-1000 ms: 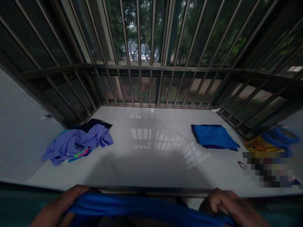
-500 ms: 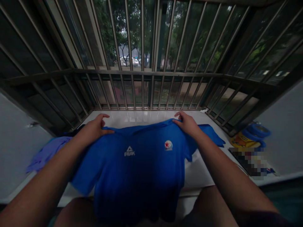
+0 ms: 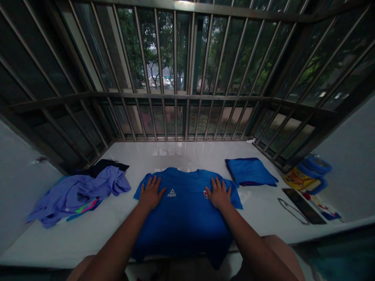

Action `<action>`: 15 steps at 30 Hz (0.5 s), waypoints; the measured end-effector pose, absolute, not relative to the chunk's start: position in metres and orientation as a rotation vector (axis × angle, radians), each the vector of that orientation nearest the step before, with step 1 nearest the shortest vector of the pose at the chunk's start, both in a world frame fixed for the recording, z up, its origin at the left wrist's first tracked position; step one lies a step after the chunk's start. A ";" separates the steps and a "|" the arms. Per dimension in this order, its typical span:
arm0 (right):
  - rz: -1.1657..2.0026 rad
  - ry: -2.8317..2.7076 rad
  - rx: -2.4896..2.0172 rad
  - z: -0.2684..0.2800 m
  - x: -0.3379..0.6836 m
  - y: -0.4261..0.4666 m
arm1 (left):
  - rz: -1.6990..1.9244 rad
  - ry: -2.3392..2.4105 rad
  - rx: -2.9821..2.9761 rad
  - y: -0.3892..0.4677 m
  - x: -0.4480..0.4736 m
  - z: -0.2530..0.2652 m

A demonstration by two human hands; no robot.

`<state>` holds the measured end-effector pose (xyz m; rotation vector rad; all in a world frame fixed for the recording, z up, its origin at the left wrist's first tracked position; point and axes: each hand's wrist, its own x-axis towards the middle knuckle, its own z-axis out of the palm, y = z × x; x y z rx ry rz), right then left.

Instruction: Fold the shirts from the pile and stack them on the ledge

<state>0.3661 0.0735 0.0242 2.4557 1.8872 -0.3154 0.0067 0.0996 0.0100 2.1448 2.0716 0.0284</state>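
Observation:
A blue T-shirt [image 3: 184, 214] lies spread front up on the white sill, its collar toward the window and its hem hanging over the near edge. My left hand [image 3: 151, 192] rests flat near the shirt's left shoulder, fingers spread, beside the white PEAK logo. On the other side my right hand [image 3: 219, 192] presses flat near the shoulder, fingers apart, partly covering a small round badge. Neither hand grips the cloth.
Left on the white sill [image 3: 181, 152] is a heap of purple and black clothes [image 3: 88, 187]. A folded blue garment [image 3: 252, 171] lies at the right, near a yellow-and-blue container [image 3: 306, 173], a dark flat object [image 3: 304, 206] and a looped cord [image 3: 293, 212]. Metal bars [image 3: 187, 97] stand behind.
The T-shirt, held up by its shoulders between both hands before, now lies on the sill. Both hands have let go of the cloth, come down and flattened on it.

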 end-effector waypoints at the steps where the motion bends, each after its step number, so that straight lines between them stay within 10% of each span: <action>1: -0.292 1.898 2.460 0.017 0.375 0.073 | 0.065 2.124 2.122 0.096 0.000 0.002; 15: -0.291 2.015 2.363 0.008 0.381 0.148 | 0.134 2.366 1.824 0.131 -0.007 0.001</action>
